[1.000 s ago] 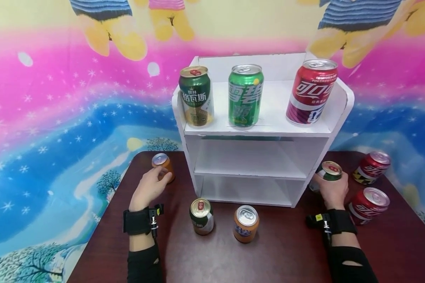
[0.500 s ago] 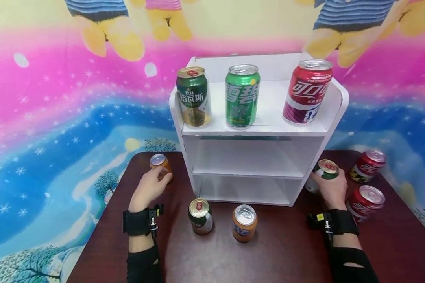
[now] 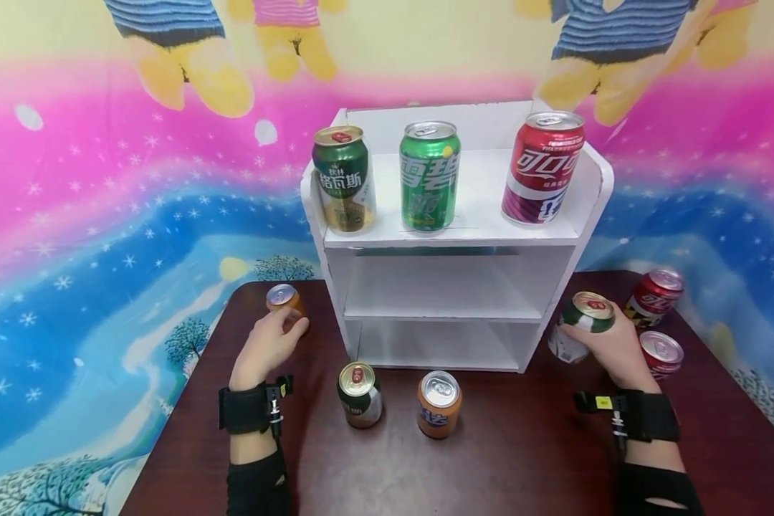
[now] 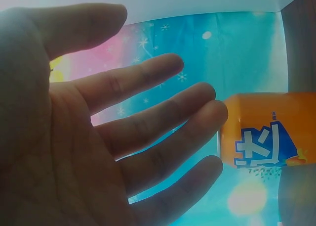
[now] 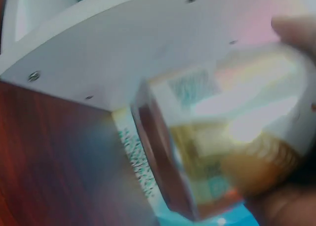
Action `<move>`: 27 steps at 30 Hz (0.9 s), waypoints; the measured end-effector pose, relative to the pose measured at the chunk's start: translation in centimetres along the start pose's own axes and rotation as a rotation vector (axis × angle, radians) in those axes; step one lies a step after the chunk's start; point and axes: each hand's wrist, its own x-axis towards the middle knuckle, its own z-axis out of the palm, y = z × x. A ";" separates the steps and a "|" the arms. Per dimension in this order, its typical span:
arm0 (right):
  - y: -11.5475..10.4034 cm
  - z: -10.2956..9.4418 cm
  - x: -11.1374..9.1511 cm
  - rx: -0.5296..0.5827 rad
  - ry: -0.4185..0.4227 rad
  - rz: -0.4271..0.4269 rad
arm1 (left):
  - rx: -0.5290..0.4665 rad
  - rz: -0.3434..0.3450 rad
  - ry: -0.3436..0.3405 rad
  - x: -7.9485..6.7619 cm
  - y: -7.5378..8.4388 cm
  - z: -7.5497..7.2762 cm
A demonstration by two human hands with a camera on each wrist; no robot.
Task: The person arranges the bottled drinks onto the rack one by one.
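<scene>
In the head view my right hand point(image 3: 619, 347) grips a green can with a gold lid point(image 3: 589, 312), beside the right wall of the white shelf point(image 3: 448, 242). The held can point(image 5: 217, 147) looks blurred and tilted in the right wrist view, its base off the table. At the table's back left, my left hand point(image 3: 267, 345) is next to an orange can point(image 3: 282, 294). The left wrist view has those fingers point(image 4: 163, 122) spread and fairly straight, their tips close to the orange can point(image 4: 264, 129); whether they touch it I cannot tell.
A green-gold can point(image 3: 345, 179), a green can point(image 3: 429, 175) and a red can point(image 3: 543, 166) stand on the shelf top. In front are another green-gold can point(image 3: 359, 394) and an orange can point(image 3: 439, 403). Two red cans, one behind point(image 3: 654, 296), one nearer point(image 3: 661, 352), stand right.
My right hand has turned and tilted the green can, lifting it slightly beside the shelf, with the wrist swinging right. My left hand stays by the orange can. The head view has shifted a little.
</scene>
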 end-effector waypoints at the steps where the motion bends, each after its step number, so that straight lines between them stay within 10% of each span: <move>1: -0.1 -0.2 -0.2 0.018 -0.011 -0.016 | 0.001 0.001 -0.001 0.0 0.0 0.0; 19: -5.7 -2.1 -3.5 0.464 -0.306 -0.379 | -0.007 0.000 -0.007 0.1 0.2 -0.4; 27: -9.9 0.0 -4.2 0.374 -0.310 -0.419 | -0.007 -0.004 -0.008 0.1 -0.1 -0.2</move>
